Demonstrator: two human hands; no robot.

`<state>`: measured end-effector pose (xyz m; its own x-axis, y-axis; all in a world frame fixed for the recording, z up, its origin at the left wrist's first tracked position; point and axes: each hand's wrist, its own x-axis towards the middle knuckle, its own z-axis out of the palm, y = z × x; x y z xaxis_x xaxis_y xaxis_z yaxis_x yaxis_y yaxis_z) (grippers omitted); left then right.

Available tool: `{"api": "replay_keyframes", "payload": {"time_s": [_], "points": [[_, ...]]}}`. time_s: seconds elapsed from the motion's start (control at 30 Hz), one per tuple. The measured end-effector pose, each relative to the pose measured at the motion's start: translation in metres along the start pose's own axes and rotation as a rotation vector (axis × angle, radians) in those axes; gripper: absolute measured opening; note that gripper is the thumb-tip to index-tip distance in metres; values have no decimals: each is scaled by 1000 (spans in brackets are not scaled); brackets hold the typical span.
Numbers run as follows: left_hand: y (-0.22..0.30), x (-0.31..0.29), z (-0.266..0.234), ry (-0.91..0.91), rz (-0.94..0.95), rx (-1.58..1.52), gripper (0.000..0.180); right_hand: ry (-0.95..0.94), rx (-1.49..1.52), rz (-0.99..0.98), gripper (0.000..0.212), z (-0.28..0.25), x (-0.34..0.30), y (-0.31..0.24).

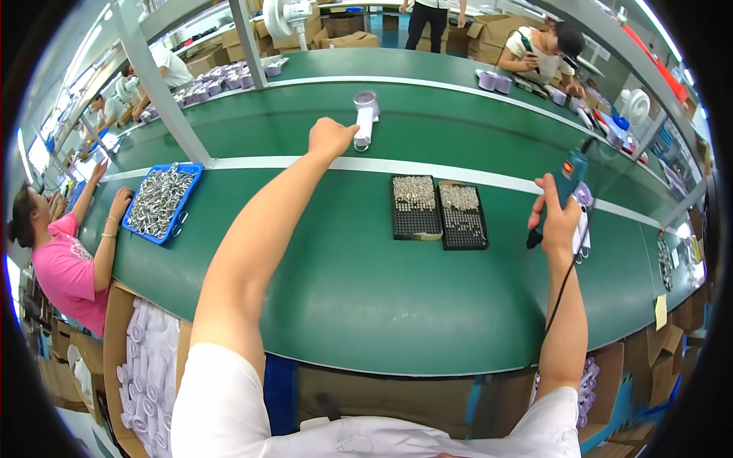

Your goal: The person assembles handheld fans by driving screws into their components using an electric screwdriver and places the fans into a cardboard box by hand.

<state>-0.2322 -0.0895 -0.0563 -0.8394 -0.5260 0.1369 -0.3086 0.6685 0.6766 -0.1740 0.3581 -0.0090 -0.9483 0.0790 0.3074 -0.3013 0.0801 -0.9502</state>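
Observation:
My left hand [333, 137] reaches far across the green bench, its fingers closed at the handle of a white and lilac part shaped like a handheld fan [365, 128]. That part has a round ring at its far end. In my right hand [561, 217] is a teal and black electric screwdriver [569, 177], its dark tip angled down to the left above the bench. A cord hangs from this side along my forearm. White and lilac parts [584, 221] lie just beyond my right hand, partly hidden by it.
Two black trays [416, 225] of small metal screws sit mid-bench. A blue tray [185, 200] of shiny metal pieces stands left, beside a co-worker in pink [72, 267]. A grey post [164, 91] rises behind it. Boxes [116, 328] of lilac parts stand below the bench.

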Motion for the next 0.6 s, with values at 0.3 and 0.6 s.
{"api": "replay_keyframes", "payload": {"time_s": [0.3, 0.6], "points": [[41, 49, 49, -184, 19, 227, 67, 10, 172, 48, 33, -23, 9, 33], [41, 26, 27, -252, -232, -924, 27, -39, 208, -30, 29, -29, 9, 44]]}}
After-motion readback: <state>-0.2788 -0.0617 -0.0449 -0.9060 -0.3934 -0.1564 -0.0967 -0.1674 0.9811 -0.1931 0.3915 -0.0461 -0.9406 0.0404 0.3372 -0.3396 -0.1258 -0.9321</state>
